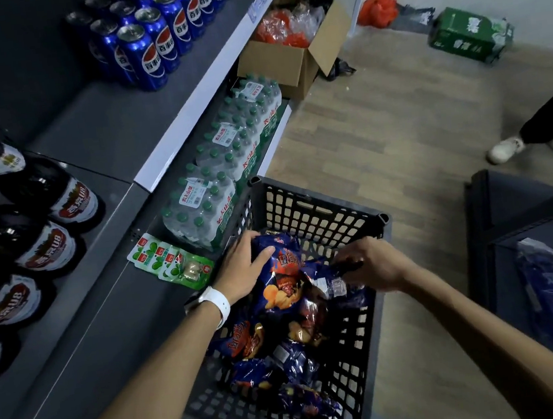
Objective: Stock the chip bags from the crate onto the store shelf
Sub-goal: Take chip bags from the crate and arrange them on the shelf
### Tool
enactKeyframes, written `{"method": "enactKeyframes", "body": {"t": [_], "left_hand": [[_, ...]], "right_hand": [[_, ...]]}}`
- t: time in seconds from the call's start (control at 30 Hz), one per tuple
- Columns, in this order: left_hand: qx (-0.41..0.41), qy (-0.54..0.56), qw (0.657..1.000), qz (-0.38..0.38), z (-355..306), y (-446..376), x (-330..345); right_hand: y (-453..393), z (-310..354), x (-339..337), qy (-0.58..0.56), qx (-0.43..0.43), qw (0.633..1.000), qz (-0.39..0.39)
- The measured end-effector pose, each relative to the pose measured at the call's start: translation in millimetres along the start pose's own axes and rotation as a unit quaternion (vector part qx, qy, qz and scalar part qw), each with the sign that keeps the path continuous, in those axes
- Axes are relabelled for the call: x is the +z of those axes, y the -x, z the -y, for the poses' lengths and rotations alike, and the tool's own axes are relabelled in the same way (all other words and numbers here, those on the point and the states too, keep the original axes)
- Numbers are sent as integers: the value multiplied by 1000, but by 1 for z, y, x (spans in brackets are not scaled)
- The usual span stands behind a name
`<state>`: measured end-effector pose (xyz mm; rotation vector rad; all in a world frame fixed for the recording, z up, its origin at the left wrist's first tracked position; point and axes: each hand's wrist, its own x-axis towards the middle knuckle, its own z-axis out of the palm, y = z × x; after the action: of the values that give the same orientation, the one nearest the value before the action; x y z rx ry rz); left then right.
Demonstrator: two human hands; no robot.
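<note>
On wood-patterned flooring (397, 133), a black lattice crate (321, 218) is set against the grey store shelf (93, 126) at left. Blue chip bags (269, 368) are piled inside the crate. One chip bag (284, 277) on top is gripped by the left hand (244, 270), with the thumb curled over it; a second bag's edge (331, 277) is pinched by the right hand (374, 263). Cola cans (158, 30) and dark bottles (41, 215) are ranged on the shelf, with packs of bottled water (228, 159) below. A cardboard box (291, 52) is noted farther off.
</note>
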<state>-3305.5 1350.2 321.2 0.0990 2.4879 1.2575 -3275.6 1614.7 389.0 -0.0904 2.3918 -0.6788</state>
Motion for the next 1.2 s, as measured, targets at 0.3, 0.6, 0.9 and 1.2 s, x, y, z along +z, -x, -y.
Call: {"method": "enactKeyframes", "body": {"t": [0.3,0.6,0.9,1.2], "left_hand": [[-22,157,987,3,-73,29,-73],[-30,178,983,-44,-129,78,-165],[-80,380,921,-42,-178,109,-228],[25,340,938,-59,-217,154,-275]], "right_hand": [[51,74,-66,-514,-59,848,-115],[141,184,-120,-542,-266,778,-175],[171,225,-89,-241,-369,883,-164],[186,309,-98,-207,-292,870,-337]]}}
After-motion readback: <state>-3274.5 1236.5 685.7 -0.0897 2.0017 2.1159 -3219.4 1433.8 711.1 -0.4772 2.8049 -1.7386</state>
